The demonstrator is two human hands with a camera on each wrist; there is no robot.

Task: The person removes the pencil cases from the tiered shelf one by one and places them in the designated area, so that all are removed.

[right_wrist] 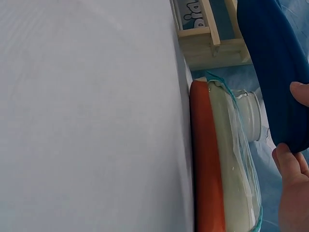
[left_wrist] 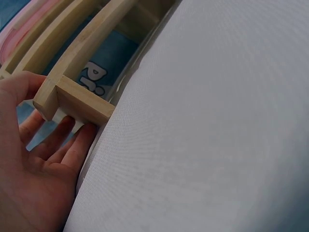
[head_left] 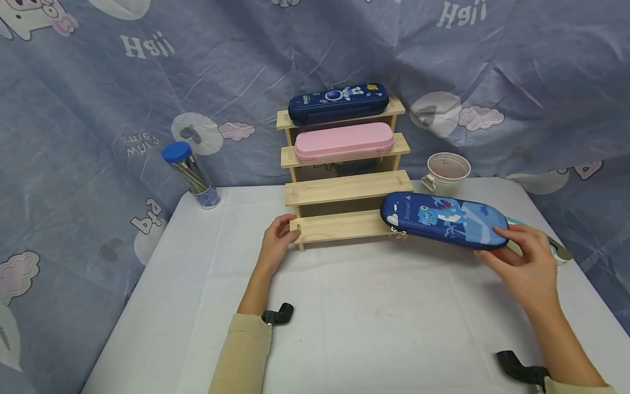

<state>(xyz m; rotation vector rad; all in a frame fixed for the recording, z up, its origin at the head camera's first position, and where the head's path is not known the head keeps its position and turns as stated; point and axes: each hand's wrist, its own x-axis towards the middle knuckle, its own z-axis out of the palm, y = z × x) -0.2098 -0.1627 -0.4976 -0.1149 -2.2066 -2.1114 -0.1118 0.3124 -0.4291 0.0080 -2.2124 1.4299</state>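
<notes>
In the head view, my right hand [head_left: 529, 268] pinches the right end of a blue dinosaur pencil case [head_left: 443, 219]. The case is raised off the table, its left end overlapping the right part of the lowest step in view. My left hand [head_left: 276, 243] grips the left end of that step on a wooden tiered shelf [head_left: 344, 189]; the left wrist view shows the fingers [left_wrist: 72, 145] around its end. A navy space pencil case [head_left: 339, 104] lies on the top tier, and a pink pencil case [head_left: 344, 141] lies one tier below. The third tier is bare.
An off-white mug [head_left: 445, 172] stands right of the shelf. A clear tube of pencils [head_left: 194, 175] with a blue lid stands at the left. Beneath the raised case, the right wrist view shows an orange case [right_wrist: 207, 159] and a pale green pouch [right_wrist: 231, 164].
</notes>
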